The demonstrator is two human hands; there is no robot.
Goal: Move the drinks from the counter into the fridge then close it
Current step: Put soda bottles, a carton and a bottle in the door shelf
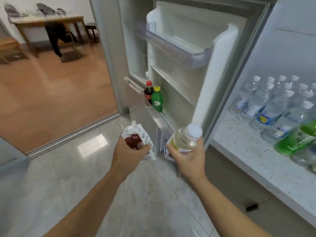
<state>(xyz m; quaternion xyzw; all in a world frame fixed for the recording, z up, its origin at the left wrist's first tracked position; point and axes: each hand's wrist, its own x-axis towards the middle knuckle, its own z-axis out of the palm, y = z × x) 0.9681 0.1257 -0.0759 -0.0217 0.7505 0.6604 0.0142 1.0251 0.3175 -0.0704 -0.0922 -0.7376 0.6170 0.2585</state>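
My left hand grips a white drink carton with red fruit printed on it. A clear bottle with a white cap is held in my right hand. Both hands hover just in front of the open fridge door. In the door's lowest shelf stand a cola bottle with a red cap and a green bottle with a yellow cap. On the counter to the right stand several clear water bottles, and a green bottle lies on its side.
The fridge door's upper shelf holds nothing. Grey tiled floor lies below my arms. To the left, a sliding-door track leads onto a wooden floor with a table and chairs.
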